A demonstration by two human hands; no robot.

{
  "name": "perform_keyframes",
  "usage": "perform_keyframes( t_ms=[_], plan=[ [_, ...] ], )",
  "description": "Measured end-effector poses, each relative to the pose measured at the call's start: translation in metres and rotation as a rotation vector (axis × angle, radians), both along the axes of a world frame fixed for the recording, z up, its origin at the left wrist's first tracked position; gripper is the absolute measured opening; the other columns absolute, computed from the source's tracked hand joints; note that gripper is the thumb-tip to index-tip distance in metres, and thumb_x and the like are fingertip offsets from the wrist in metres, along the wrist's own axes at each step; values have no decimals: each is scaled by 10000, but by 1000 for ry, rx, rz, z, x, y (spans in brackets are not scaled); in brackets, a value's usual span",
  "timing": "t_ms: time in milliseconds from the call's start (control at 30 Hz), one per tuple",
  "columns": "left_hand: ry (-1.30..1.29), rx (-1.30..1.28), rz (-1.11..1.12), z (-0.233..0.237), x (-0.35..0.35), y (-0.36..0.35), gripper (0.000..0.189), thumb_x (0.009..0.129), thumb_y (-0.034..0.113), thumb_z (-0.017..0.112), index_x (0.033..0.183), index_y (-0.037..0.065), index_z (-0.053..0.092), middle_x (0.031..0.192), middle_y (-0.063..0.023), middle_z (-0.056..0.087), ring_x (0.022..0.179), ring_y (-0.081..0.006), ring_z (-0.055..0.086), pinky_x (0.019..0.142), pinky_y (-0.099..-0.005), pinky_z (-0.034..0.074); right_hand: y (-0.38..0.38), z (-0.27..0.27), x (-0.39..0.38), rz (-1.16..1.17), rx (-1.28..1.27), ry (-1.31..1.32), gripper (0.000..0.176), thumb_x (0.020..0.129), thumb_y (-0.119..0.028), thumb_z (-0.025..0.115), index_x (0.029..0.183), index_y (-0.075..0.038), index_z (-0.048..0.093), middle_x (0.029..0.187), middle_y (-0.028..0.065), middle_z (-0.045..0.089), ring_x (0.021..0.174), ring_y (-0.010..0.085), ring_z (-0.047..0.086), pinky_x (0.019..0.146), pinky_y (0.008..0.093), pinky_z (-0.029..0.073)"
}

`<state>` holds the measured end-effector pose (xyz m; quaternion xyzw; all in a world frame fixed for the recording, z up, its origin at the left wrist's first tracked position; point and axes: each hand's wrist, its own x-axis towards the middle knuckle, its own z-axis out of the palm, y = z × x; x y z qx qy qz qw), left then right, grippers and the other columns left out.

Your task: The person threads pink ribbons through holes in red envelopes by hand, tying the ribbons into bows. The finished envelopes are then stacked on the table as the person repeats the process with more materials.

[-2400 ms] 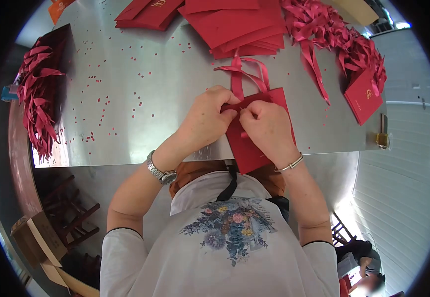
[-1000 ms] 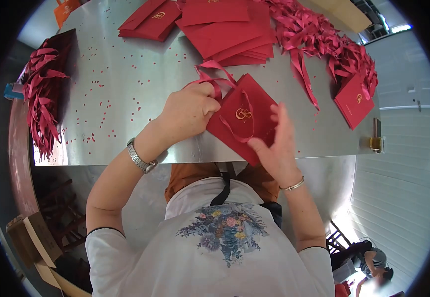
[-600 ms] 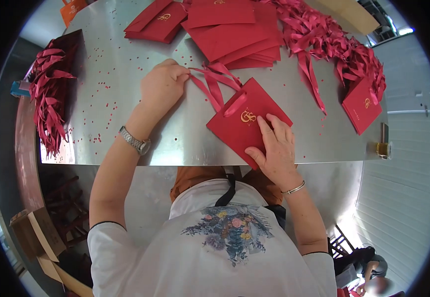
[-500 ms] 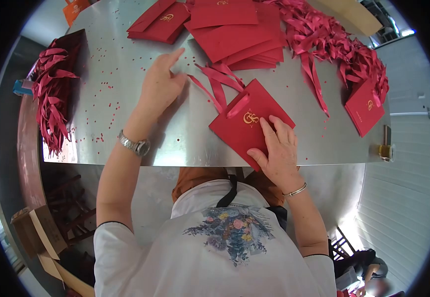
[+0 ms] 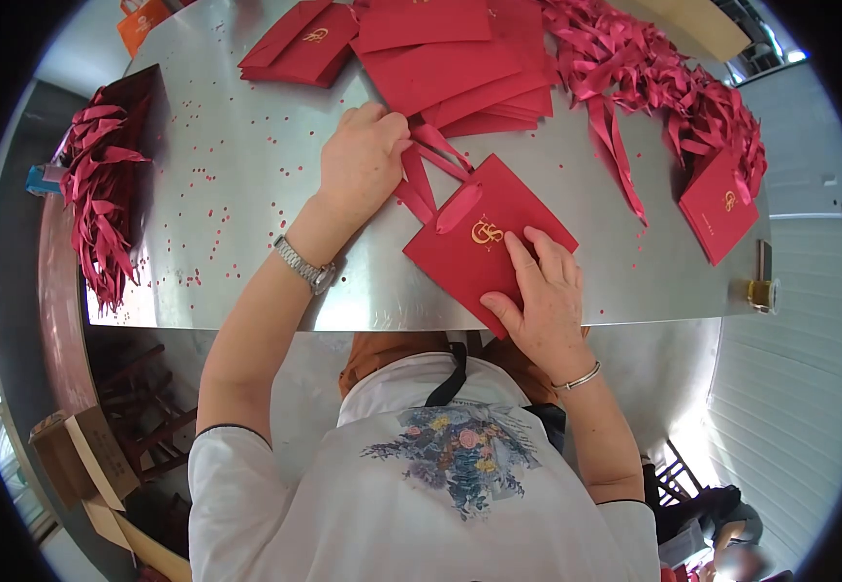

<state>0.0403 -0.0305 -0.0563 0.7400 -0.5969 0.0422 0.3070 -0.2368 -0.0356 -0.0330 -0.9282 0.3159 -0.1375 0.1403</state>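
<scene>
A flat red paper bag (image 5: 469, 242) with a gold emblem lies on the metal table (image 5: 246, 204) near its front edge. My right hand (image 5: 542, 301) lies flat on the bag's lower right part, fingers spread, pressing it down. My left hand (image 5: 363, 160) is closed around the bag's red ribbon handles (image 5: 421, 165), which trail off the bag's top toward the upper left.
A stack of flat red bags (image 5: 450, 58) sits behind, another small pile (image 5: 295, 39) to its left. Loose red ribbons (image 5: 653, 87) heap at the back right, one more red bag (image 5: 716, 204) among them. A ribbon bundle (image 5: 101, 204) lies at the left edge. Red paper dots litter the table.
The bag was turned emblem side up and laid flat. My right hand pressed onto it. My left hand let go, opened, then came back and closed on the ribbon handles.
</scene>
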Motion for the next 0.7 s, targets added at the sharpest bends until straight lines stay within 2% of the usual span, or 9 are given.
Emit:
perform_keyframes(
  t_ms=[100,300,400,433,467,500,567,600,700],
  plan=[
    [-227,-54,88,-4,-6,-3,46,792,106,644,825,98,612,885,-64,590,827,-289,566,694,-404,477,0,-1,0,-3,-8,9,691,771,-394,721,1332,-52,505,1340,156,451,1192,327,439,955,423,357],
    [-261,-99,59,-3,-2,0,66,797,131,646,844,96,614,860,-68,581,816,-301,560,683,-417,474,0,0,1,-5,-2,-21,674,759,-376,722,1309,-47,515,1311,157,472,1178,328,452,959,425,363],
    [87,-43,-46,3,5,15,220,848,101,621,1061,51,653,1063,-156,622,1006,-345,577,874,-399,471,0,2,-2,3,33,-25,650,778,-402,688,1278,-28,509,1281,169,480,1172,335,455,966,439,376],
    [38,-151,17,1,2,26,278,877,95,600,1143,23,635,1160,-214,595,1100,-353,551,963,-392,431,0,-3,-5,-12,7,-71,655,778,-404,686,1288,-36,504,1288,176,472,1171,347,459,963,445,377],
    [90,-147,86,18,-14,42,308,883,120,569,1162,-2,617,1134,-254,594,1139,-383,514,982,-446,417,1,1,-6,-11,17,-90,653,780,-402,687,1293,-41,504,1289,169,472,1171,334,460,962,440,376],
    [-27,-104,79,17,-18,58,303,893,159,578,1136,-16,622,1096,-247,603,1071,-387,546,923,-455,443,3,-2,-8,-15,10,-115,656,784,-406,686,1299,-45,500,1295,160,468,1173,326,455,964,435,375],
    [241,298,109,42,-52,80,274,886,228,615,1000,-18,651,958,-208,615,843,-373,595,742,-430,472,6,-1,-9,-25,7,-150,648,795,-415,681,1294,-39,505,1308,150,463,1191,319,439,976,427,367],
    [145,269,-12,42,-63,85,257,877,221,629,952,-24,646,904,-188,613,802,-360,594,721,-406,475,6,-1,-10,-20,-9,-152,645,804,-418,672,1296,-36,505,1310,157,467,1191,317,443,977,424,366],
    [224,183,-14,28,-76,84,192,847,141,662,870,-41,607,836,-173,605,741,-316,595,696,-388,482,7,-4,-12,-19,-61,-172,639,819,-431,651,1296,-32,505,1302,166,485,1190,306,453,976,413,368]
  ],
)
